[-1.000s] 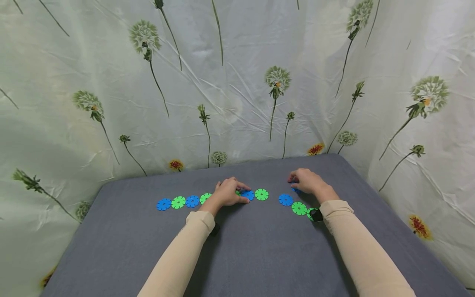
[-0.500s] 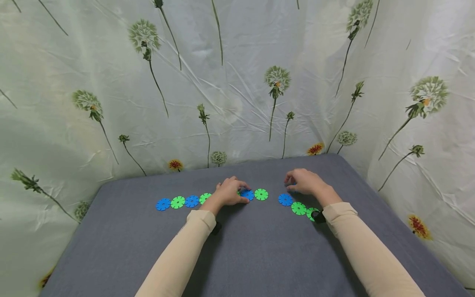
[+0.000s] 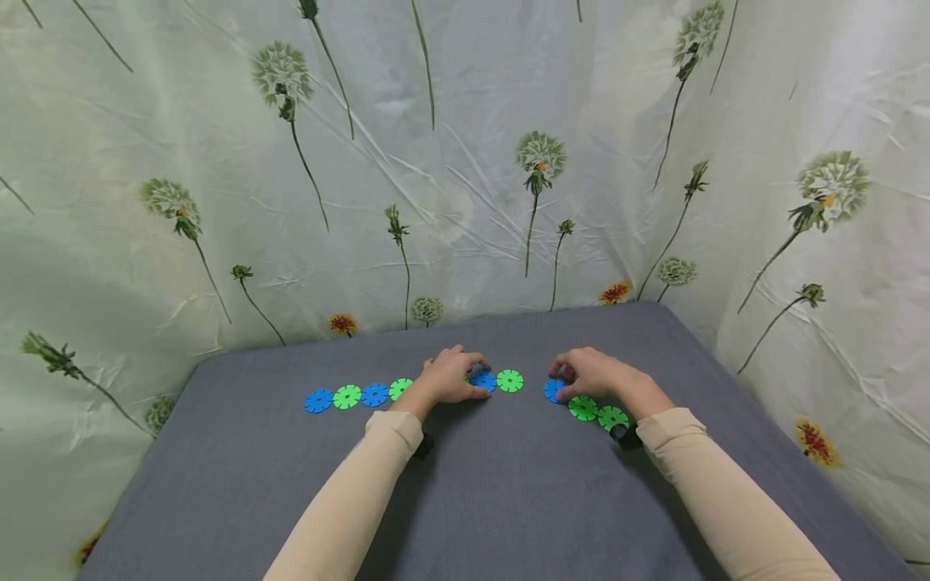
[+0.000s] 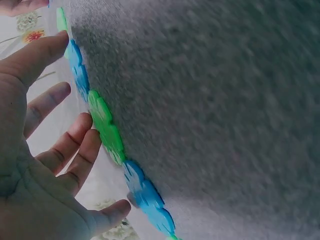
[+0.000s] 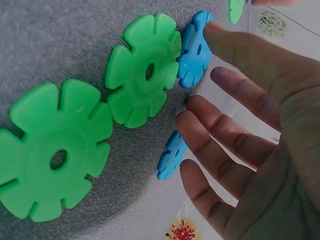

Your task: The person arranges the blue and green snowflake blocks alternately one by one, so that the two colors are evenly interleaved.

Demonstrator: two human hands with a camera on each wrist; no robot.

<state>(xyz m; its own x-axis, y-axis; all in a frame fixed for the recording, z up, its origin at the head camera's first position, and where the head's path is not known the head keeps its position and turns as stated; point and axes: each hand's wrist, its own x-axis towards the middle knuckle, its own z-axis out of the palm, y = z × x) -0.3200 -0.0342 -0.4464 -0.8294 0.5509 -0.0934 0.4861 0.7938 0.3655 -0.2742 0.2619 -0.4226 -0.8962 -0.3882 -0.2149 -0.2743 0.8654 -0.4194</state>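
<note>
My left hand (image 3: 449, 376) reaches over a row of flat notched discs, its thumb and fingers spread around a blue disc (image 3: 483, 382). In the left wrist view its thumb tip meets the edge of that blue disc (image 4: 79, 70), and other fingertips lie along a green disc (image 4: 105, 125). My right hand (image 3: 597, 374) is at a second blue disc (image 3: 554, 390), its thumb touching the edge and its fingers loosely bent beyond it. In the right wrist view, another blue disc (image 5: 171, 156) lies partly behind the fingertips. Two green discs (image 5: 145, 70) lie beside the right hand.
The row continues left with a blue disc (image 3: 318, 400), a green disc (image 3: 346, 396) and others. A green disc (image 3: 510, 381) ends it on the right, with a gap before the right-hand discs. Grey cloth (image 3: 494, 500) covers the table; a flowered curtain (image 3: 465, 177) hangs behind.
My right hand has moved left and nearer, from the farther blue disc to the one beside the green discs. The left hand has stayed in place over the row.
</note>
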